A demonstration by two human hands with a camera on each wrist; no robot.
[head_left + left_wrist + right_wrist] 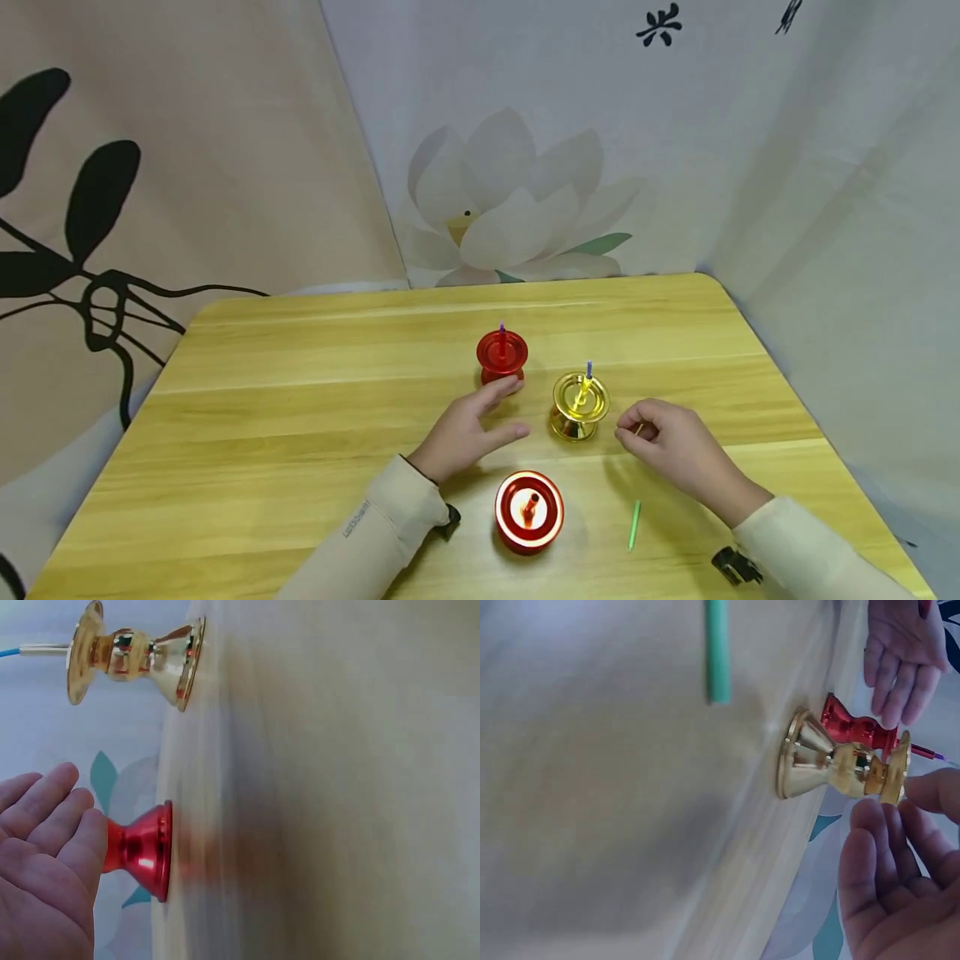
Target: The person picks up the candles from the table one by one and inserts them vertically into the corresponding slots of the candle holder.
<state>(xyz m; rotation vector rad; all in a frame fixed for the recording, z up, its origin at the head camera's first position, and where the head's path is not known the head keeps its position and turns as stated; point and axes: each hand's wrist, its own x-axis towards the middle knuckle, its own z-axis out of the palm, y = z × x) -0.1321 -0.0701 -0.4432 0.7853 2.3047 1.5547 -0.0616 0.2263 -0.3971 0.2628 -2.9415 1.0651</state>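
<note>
My left hand [476, 429] is held with fingers extended beside the rear red candle holder [502, 350], fingertips overlapping its base in the head view. A thin purple stick [502, 327] rises from that holder. My right hand [667, 446] hovers just right of the gold candle holder [573, 425], thumb and forefinger near each other and the other fingers loosely curled. In the right wrist view, nothing shows between those fingertips, which lie close to the gold rim. A thin blue stick [589, 369] stands in the gold holder, leaning slightly.
Nearest the body is another red candle holder [528, 542] with a red socket in its middle. A thin green stick [634, 525] lies on the wooden table [300, 400] to its right. Printed cloth [525, 67] hangs behind the table.
</note>
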